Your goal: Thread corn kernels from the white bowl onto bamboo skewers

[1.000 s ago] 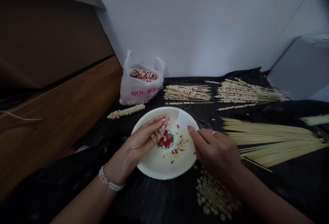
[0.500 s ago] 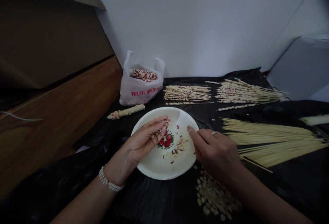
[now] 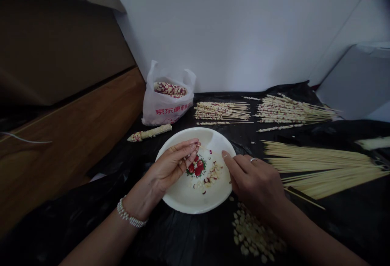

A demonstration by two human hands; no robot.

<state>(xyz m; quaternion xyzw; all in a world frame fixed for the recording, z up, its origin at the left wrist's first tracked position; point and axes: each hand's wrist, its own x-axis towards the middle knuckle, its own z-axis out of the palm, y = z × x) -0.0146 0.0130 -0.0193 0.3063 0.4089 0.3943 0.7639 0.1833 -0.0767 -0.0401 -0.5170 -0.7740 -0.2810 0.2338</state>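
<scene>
My left hand (image 3: 176, 162) is over the white bowl (image 3: 179, 201), its thumb and fingertips pinched at the tip of a thin bamboo skewer (image 3: 204, 148). Whether a kernel sits between those fingertips is hidden. My right hand (image 3: 254, 176), with a ring, grips the same skewer at the bowl's right rim; a length of stick reaches out behind this hand. Inside the bowl, loose cream and dark red corn kernels (image 3: 210, 176) lie beside a printed strawberry pattern. One dark red kernel (image 3: 210, 152) shows just under the skewer.
A white plastic bag (image 3: 166, 109) holds speckled corn cobs; a partly stripped cob (image 3: 149, 133) lies before it. Kernel-threaded skewers lie in two bundles, one smaller (image 3: 219, 111), one larger (image 3: 283, 109). Bare skewers (image 3: 319, 156) fan out rightward. Pale pieces (image 3: 254, 231) heap on black plastic sheeting.
Both hands hold nearly the same pose over the bowl. The skewer's back end behind my right hand has shifted slightly down and right.
</scene>
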